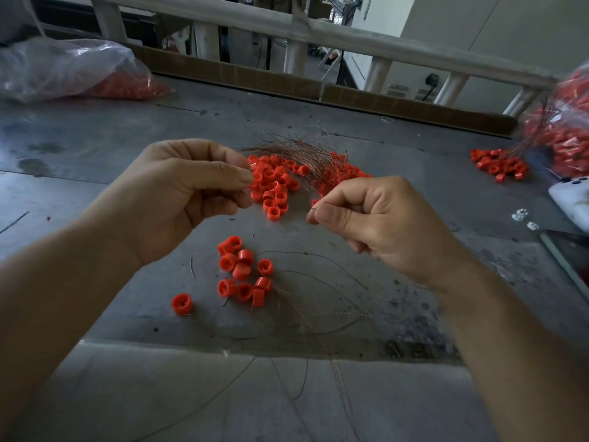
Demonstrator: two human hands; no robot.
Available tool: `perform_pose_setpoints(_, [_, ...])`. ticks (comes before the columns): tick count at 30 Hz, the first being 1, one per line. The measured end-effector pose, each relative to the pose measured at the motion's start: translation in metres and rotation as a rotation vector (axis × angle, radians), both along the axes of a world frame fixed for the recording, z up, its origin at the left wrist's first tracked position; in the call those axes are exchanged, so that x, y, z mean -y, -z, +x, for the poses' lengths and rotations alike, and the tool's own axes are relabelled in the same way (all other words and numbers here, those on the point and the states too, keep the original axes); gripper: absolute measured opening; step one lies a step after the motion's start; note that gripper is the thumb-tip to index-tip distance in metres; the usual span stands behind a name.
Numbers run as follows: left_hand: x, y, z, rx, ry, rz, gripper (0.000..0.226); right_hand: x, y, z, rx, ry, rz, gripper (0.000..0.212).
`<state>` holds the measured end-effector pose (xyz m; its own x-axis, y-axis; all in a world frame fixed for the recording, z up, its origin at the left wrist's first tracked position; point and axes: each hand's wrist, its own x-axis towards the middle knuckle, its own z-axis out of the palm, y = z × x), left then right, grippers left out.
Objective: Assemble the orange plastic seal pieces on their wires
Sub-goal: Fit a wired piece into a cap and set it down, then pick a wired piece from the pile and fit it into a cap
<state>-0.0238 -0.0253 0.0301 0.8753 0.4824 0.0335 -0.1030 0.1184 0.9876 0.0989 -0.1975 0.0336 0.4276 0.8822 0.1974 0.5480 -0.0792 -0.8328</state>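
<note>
Left hand [191, 193] hovers over the middle of the bench [95, 148], fingers curled, thumb and forefinger pinched tip to tip. Whatever it has is too fine to make out.

Right hand [366, 218] is level with it and just apart, also in a tight pinch, and a sliver of an orange seal piece [315, 203] shows at its fingertips (most of it is hidden).

Behind both hands lies the big heap of seal pieces [274, 183], with a bundle of wires [296, 148] fanned across its far side. Nearer the front edge is a small cluster [243, 275], a lone piece [182, 304] to its left and loose wires [318, 314] curling to its right.

Toward the right edge are another little pile [497, 165], a clear bag of wired seals [567, 129] and a white phone [570, 199]. At the far left corner there's a second bag [63, 68].
</note>
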Motion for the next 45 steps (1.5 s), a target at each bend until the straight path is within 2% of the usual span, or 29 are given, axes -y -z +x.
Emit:
perform_pose_setpoints(5, [-0.006, 0.002, 0.000, -0.048, -0.071, 0.145, 0.007, 0.003, 0.005, 0.011, 0.166, 0.027, -0.055, 0.015])
perform_pose_setpoints(8, [-0.004, 0.005, 0.000, -0.097, -0.035, 0.423, 0.019, 0.003, 0.009, 0.018, 0.240, 0.013, -0.104, 0.006])
perform_pose_setpoints(10, [-0.003, 0.007, 0.000, -0.169, 0.025, 0.605, 0.014, 0.003, 0.012, 0.022, 0.283, -0.001, -0.169, 0.003])
perform_pose_setpoints(11, [-0.003, 0.009, 0.001, -0.206, 0.049, 0.662, 0.009, 0.003, 0.013, 0.023, 0.294, -0.011, -0.207, 0.005])
perform_pose_setpoints(14, [-0.006, 0.016, 0.003, -0.303, 0.101, 0.805, 0.018, 0.003, 0.015, 0.024, 0.303, -0.051, -0.313, 0.008])
perform_pose_setpoints(20, [-0.006, 0.019, 0.003, -0.372, 0.265, 0.814, 0.018, 0.003, 0.016, 0.025, 0.292, -0.074, -0.463, 0.013])
perform_pose_setpoints(24, [-0.005, 0.020, 0.004, -0.345, 0.266, 0.801, 0.035, 0.003, 0.014, 0.025, 0.263, -0.040, -0.438, 0.019])
perform_pose_setpoints(27, [-0.005, 0.024, 0.008, -0.273, 0.118, 0.797, 0.011, 0.003, 0.014, 0.026, 0.282, 0.013, -0.417, 0.015])
perform_pose_setpoints(29, [-0.007, 0.029, 0.011, -0.203, -0.002, 0.866, 0.005, 0.003, 0.013, 0.027, 0.316, 0.074, -0.390, 0.011])
perform_pose_setpoints(32, [-0.007, 0.038, 0.017, -0.201, -0.092, 1.095, 0.016, 0.003, 0.012, 0.030, 0.381, 0.209, -0.335, 0.010])
perform_pose_setpoints(34, [-0.006, 0.043, 0.020, -0.234, -0.115, 1.178, 0.022, 0.004, 0.012, 0.033, 0.403, 0.300, -0.314, 0.013])
perform_pose_setpoints(39, [-0.003, 0.050, 0.027, -0.265, -0.091, 1.256, 0.030, 0.005, 0.018, 0.041, 0.446, 0.465, -0.320, 0.015])
perform_pose_setpoints(45, [-0.001, 0.051, 0.031, -0.310, -0.017, 1.263, 0.018, 0.004, 0.025, 0.047, 0.449, 0.549, -0.323, 0.017])
